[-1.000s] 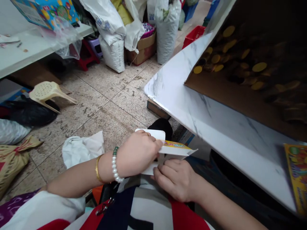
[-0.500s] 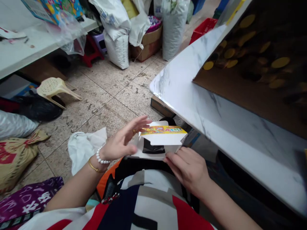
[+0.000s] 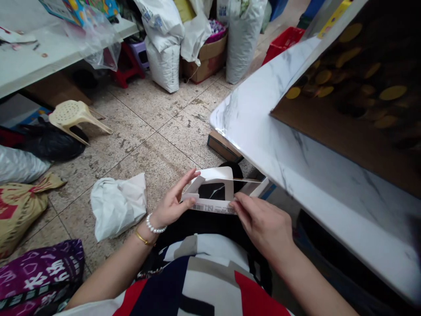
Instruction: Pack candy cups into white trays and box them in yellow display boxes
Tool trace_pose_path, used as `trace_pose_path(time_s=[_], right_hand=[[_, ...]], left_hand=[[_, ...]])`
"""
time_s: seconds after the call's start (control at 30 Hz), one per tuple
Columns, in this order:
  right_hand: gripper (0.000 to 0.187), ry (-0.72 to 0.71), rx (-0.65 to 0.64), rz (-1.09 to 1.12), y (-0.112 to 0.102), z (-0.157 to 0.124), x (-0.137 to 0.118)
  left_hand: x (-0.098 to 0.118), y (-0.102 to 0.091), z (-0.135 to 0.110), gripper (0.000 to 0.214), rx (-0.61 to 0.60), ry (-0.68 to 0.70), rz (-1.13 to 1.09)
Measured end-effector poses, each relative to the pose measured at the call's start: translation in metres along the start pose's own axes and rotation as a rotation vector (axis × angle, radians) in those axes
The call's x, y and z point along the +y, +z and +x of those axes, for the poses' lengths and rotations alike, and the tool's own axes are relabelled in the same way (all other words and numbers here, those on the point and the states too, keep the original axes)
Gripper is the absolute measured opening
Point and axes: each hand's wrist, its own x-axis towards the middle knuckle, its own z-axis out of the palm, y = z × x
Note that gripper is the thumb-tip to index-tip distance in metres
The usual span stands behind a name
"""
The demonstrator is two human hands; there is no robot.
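A white cardboard box (image 3: 213, 206) with a large window cut-out sits over my lap, its flaps partly folded up and a barcode on the near wall. My left hand (image 3: 174, 197) holds its left end, thumb on the near side and fingers at the far corner. At the right, my right hand (image 3: 266, 219) pinches the near wall between thumb and fingers. Through the window something dark shows; I cannot tell whether it is a film or the dark clothing below.
A marble-patterned table (image 3: 250, 118) stands close at the right, bearing a large carton (image 3: 305, 140) of yellow-topped items. On the floor are a white bag (image 3: 118, 204), a cream stool (image 3: 74, 116), and several sacks. A white bench (image 3: 49, 57) runs along the left.
The box has turned: its yellow printed panel no longer shows, and the window and barcode wall face me. My left hand has come down onto its left end.
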Motion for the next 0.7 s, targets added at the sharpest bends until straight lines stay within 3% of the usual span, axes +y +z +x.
trace_pose_path(time_s=[0.1,0.23,0.37,0.43,0.53,0.7], right_hand=[[0.024,-0.025,0.016,-0.104,-0.001,0.001,0.000],[0.031,-0.047,0.035,-0.210,-0.001,0.001,-0.001],[0.032,-0.052,0.016,-0.210,-0.002,-0.001,0.000],[0.033,-0.067,-0.003,-0.206,-0.003,-0.003,0.000],[0.038,-0.069,-0.006,-0.269,-0.001,-0.006,-0.003],[0.065,-0.004,0.064,-0.394,0.009,-0.009,-0.011]], left_hand=[[-0.002,0.008,0.007,0.061,0.022,-0.129,0.028],[0.000,0.017,0.015,0.070,0.025,-0.327,-0.019],[0.009,0.018,0.017,0.066,0.033,-0.294,-0.154],[0.014,0.021,0.019,0.054,0.151,-0.290,-0.070],[0.017,0.029,0.026,0.040,0.434,-0.318,0.007],[0.008,0.038,0.033,0.044,0.685,-0.212,0.006]])
